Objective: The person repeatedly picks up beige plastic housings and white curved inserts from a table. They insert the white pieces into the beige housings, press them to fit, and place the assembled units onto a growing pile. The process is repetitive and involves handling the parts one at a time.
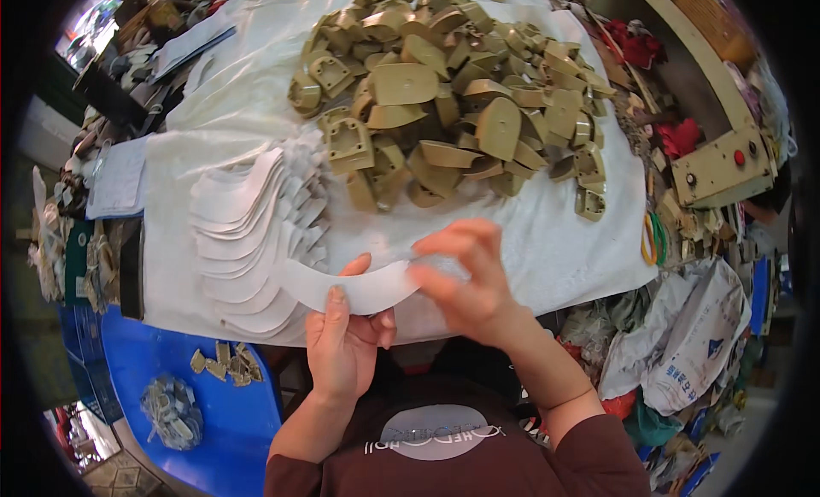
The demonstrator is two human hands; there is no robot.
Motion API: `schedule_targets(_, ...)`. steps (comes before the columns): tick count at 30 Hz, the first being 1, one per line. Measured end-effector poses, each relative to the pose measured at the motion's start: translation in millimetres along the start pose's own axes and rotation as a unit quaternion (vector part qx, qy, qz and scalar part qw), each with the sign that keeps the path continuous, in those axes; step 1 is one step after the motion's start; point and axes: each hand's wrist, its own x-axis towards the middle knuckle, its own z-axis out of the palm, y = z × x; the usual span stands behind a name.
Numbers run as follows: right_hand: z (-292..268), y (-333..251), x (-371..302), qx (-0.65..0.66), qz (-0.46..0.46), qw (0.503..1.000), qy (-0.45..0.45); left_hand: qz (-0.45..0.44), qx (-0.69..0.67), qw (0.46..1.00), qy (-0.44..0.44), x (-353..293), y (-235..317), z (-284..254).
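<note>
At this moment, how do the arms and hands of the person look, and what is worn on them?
The left hand and right hand wear no gloves. The forearms are bare, with no watch visible, below short dark maroon-brown sleeves. These belong to a T-shirt with a grey oval print bearing lettering.

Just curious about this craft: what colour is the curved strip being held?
The curved strip is white, best seen in the head view.

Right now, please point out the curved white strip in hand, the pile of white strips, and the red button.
Curved white strip (374, 294): head view, middle of its face.
Pile of white strips (243, 245): head view, its overlapping middle.
Red button (739, 158): head view, centre of its front.
</note>
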Motion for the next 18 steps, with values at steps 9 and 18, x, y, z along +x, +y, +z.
schedule_targets(9,3,59,46,-0.264,0.019,0.961,0.077,0.009,0.033,0.999,0.033,17,-14,15)
schedule_targets(18,-15,32,16,-0.168,0.114,0.978,0.049,0.069,0.047,0.996,-0.043,21,-24,3)
